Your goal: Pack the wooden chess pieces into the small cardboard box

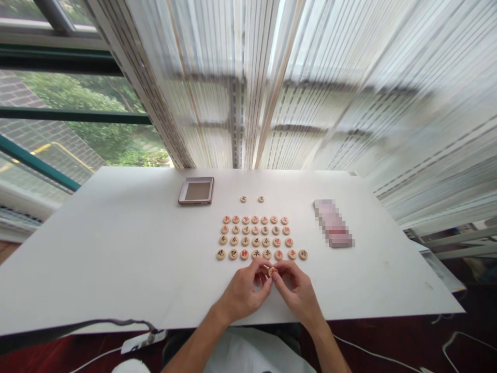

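Note:
Between the fingertips of both hands is a round wooden xiangqi piece (272,271) with a red character facing up. My left hand (248,287) pinches it from the left, and my right hand (295,287) grips its right side with thumb and fingers. Just beyond the fingers lie several rows of similar pieces, marked in red or black. The nearest row includes a red-marked piece (244,254) and, at its right end, a black-marked piece (303,254). Farther back, two black-marked pieces (243,199) sit apart from the rows.
A shallow open box (196,190) stands at the back left of the white table (128,248). To the right lies a blurred-out pinkish item (334,224). Striped curtains (256,88) hang behind the table. A power strip (143,342) with cables is below the front edge.

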The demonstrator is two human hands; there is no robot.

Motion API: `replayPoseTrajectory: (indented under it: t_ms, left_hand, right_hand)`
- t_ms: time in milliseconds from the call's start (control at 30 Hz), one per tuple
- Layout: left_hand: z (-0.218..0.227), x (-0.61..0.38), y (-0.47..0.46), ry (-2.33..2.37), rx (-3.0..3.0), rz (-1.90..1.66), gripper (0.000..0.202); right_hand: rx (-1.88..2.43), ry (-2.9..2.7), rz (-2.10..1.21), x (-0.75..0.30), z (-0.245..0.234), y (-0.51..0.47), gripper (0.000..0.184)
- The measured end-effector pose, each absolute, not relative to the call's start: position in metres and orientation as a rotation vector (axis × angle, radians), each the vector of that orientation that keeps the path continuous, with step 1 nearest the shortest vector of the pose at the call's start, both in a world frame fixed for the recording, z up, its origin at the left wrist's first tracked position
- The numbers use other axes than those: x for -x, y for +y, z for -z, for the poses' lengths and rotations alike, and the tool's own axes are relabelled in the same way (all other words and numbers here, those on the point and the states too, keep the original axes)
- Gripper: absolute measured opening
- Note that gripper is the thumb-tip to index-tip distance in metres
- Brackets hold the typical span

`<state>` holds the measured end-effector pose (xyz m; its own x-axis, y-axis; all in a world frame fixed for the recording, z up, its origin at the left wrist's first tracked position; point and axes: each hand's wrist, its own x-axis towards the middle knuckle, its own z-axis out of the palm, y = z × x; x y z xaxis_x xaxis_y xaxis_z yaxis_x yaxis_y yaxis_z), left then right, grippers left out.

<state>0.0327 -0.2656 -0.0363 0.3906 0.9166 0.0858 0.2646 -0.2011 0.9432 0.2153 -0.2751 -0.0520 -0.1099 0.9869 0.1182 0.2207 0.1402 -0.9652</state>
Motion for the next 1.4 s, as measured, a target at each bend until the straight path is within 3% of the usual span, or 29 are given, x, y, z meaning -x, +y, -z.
replayPoseTrajectory:
  t_ms: [1100, 1400]
  left_hand:
    - [0.04, -0.033, -0.266, 1.054, -1.709, -0.876, 0.026]
    - [0.046, -0.032, -0.265, 1.055, -1.734, -0.859, 0.024]
  right_hand:
    - [1.239, -1.413, -1.064, -0.216, 0.056, -0.278, 0.015]
    - [1.54, -1.464, -0.693, -0.271, 0.013, -0.217, 0.028]
